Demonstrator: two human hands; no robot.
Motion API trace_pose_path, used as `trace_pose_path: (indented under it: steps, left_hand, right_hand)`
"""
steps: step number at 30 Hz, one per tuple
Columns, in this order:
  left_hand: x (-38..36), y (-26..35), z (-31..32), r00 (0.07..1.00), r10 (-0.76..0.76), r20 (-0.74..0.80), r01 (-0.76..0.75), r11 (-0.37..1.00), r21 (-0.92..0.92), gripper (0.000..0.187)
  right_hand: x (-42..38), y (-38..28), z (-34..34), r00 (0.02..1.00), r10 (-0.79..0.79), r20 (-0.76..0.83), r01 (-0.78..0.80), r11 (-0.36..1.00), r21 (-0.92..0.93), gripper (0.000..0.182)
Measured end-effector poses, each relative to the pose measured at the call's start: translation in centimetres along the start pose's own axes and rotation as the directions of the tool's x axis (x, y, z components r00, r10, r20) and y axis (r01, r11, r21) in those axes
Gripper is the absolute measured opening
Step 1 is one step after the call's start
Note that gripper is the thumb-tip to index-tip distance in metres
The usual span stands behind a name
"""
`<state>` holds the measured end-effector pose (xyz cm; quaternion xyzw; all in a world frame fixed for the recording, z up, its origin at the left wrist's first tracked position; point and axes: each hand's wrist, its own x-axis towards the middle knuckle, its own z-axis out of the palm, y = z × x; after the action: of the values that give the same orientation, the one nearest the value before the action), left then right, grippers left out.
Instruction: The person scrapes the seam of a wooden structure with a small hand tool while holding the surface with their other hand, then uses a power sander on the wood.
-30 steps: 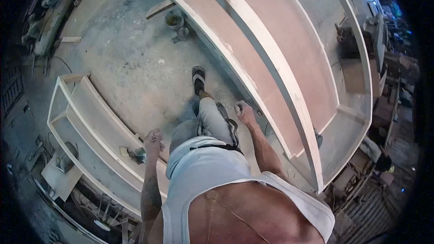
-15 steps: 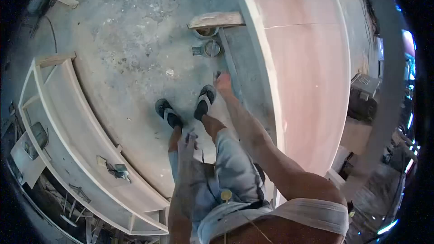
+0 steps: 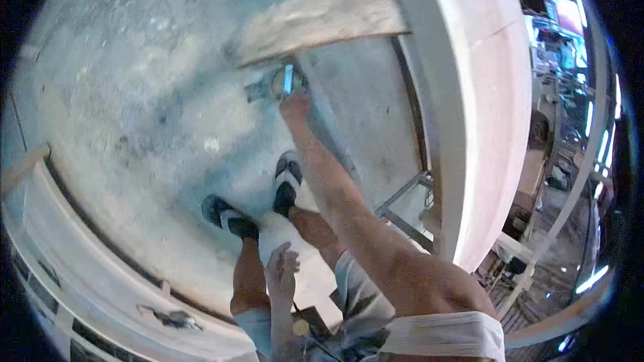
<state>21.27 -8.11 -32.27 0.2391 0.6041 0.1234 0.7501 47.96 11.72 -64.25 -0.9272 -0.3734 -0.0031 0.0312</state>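
Note:
My right hand [image 3: 295, 106] reaches down to a small round object [image 3: 276, 86] on the floor and meets its near edge. A bright bluish strip [image 3: 288, 79] shows on the object, just beyond my fingers, and a dark stub [image 3: 255, 92] sticks out at its left. Blur hides whether my fingers grip anything. My left hand [image 3: 282, 267] hangs low by my left leg, its fingers loosely bent and apart, holding nothing. Past the round object, a pale rough-edged board [image 3: 325, 23] juts out beside the large curved panel [image 3: 493, 94].
On the right, the curved panel stands raised, with a metal frame [image 3: 406, 218] below its edge. Another curved framed piece [image 3: 100, 248] lies at the left, with a small dark item [image 3: 178, 319] on it. My sandalled feet [image 3: 231, 218] stand on the dusty floor [image 3: 161, 114].
My right hand has moved forward to the round object. My left hand's fingers have spread somewhat. The view has come closer to the board and the floor.

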Motion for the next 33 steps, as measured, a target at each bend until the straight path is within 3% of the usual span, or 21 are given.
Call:
trace_pose_path:
  steps: [1,2,3,5,6,8,9,10,11,12,13,14,16,19,21,22,24,25,27,31,33]
  left_hand:
    - [0.2,1.1,-0.1,0.999,0.027,0.03,-0.028,0.999,0.037,0.032]
    - [0.7,0.7,-0.7,0.998,0.038,0.057,-0.044,0.994,0.098,0.032]
    - [1.0,0.9,-0.7,1.0,0.024,0.018,-0.025,0.996,0.089,0.033]
    - [1.2,1.1,0.3,0.999,0.04,-0.011,-0.039,0.997,0.061,0.034]
    - [1.3,1.6,0.4,0.997,0.057,-0.048,-0.055,0.997,0.049,0.034]
    - [1.0,2.4,0.0,0.997,0.075,-0.025,-0.075,0.997,0.004,0.034]
    - [0.3,2.6,-0.9,0.997,0.073,-0.026,-0.073,0.997,-0.005,0.034]
    - [-0.5,2.6,-2.2,0.997,0.068,-0.04,-0.068,0.998,-0.011,0.034]
    - [-1.6,3.1,-3.1,0.996,0.065,-0.053,-0.066,0.998,-0.02,0.034]
    - [-2.9,4.4,-2.9,0.996,0.066,-0.056,-0.068,0.997,-0.039,0.034]
    - [-7.4,8.5,-0.4,0.988,0.13,-0.081,-0.132,0.991,-0.022,0.031]
    - [-10.1,9.7,-0.1,0.983,0.178,0.038,-0.181,0.98,0.087,0.028]
    - [-13.4,12.1,0.8,0.923,0.239,0.302,-0.324,0.907,0.271,0.025]
    - [-17.8,13.9,3.1,0.876,0.18,0.446,-0.356,0.867,0.348,0.026]
    - [-20.0,14.6,6.1,0.877,0.185,0.444,-0.368,0.852,0.373,0.023]
    - [-21.4,14.6,7.1,0.889,0.163,0.428,-0.353,0.839,0.414,0.022]
    - [-23.1,14.1,9.7,0.863,0.221,0.453,-0.496,0.535,0.684,0.022]
    - [-22.7,12.7,10.6,0.872,0.17,0.458,-0.438,0.689,0.578,0.022]
    - [-24.1,11.0,13.4,0.848,0.156,0.506,-0.483,0.621,0.618,0.023]
    - [-25.1,3.7,19.7,0.798,0.075,0.598,-0.591,0.288,0.753,0.026]
    - [-27.4,0.2,22.9,0.792,-0.011,0.611,-0.605,0.128,0.786,0.027]
  right_hand:
    - [1.1,-1.0,-4.7,0.901,0.045,0.43,-0.143,0.97,0.197,0.038]
    - [0.5,0.5,-0.4,0.954,0.044,0.295,-0.12,0.962,0.245,0.04]
    - [-3.1,3.1,7.0,0.913,-0.407,0.017,0.393,0.869,-0.3,0.041]
    - [-5.3,1.6,-3.5,0.96,-0.195,0.201,0.171,0.976,0.131,0.041]
    - [-6.7,0.8,-8.4,0.954,-0.084,0.287,-0.005,0.955,0.295,0.042]
    - [-10.2,0.9,-19.0,0.859,-0.059,0.509,-0.21,0.866,0.453,0.034]
    - [-12.8,2.4,-22.6,0.823,-0.264,0.503,-0.054,0.845,0.532,0.033]
    - [-16.6,1.7,-25.8,0.903,-0.073,0.423,-0.227,0.755,0.615,0.03]
    - [-20.7,3.1,-26.3,0.887,-0.117,0.446,-0.26,0.673,0.693,0.024]
    - [-21.8,4.4,-33.8,0.796,-0.301,0.525,-0.259,0.614,0.745,0.03]
    - [-23.1,4.5,-40.6,0.744,-0.28,0.607,-0.338,0.627,0.702,0.016]
    - [-25.1,5.1,-44.4,0.754,-0.371,0.542,-0.428,0.348,0.834,0.018]
    - [-27.7,6.1,-51.2,0.739,-0.386,0.553,-0.452,0.324,0.831,0.017]
    - [-30.4,7.4,-56.8,0.618,-0.28,0.735,-0.754,0.054,0.655,0.029]
    - [-31.5,8.8,-59.9,0.867,-0.109,0.487,-0.443,0.279,0.852,0.033]
    - [-33.0,9.0,-61.2,0.937,-0.035,0.347,-0.308,0.388,0.869,0.035]
    - [-33.3,10.4,-63.5,0.869,0.165,0.466,-0.478,0.52,0.708,0.04]
    - [-33.9,10.9,-64.6,0.92,0.192,0.342,-0.391,0.513,0.764,0.035]
    - [-35.4,12.8,-65.9,0.952,0.254,0.171,-0.285,0.529,0.799,0.031]
    - [-39.9,18.3,-62.3,0.914,0.404,-0.045,-0.263,0.67,0.694,0.036]
    - [-41.9,21.7,-62.4,0.815,0.496,0.3,-0.542,0.466,0.699,0.038]
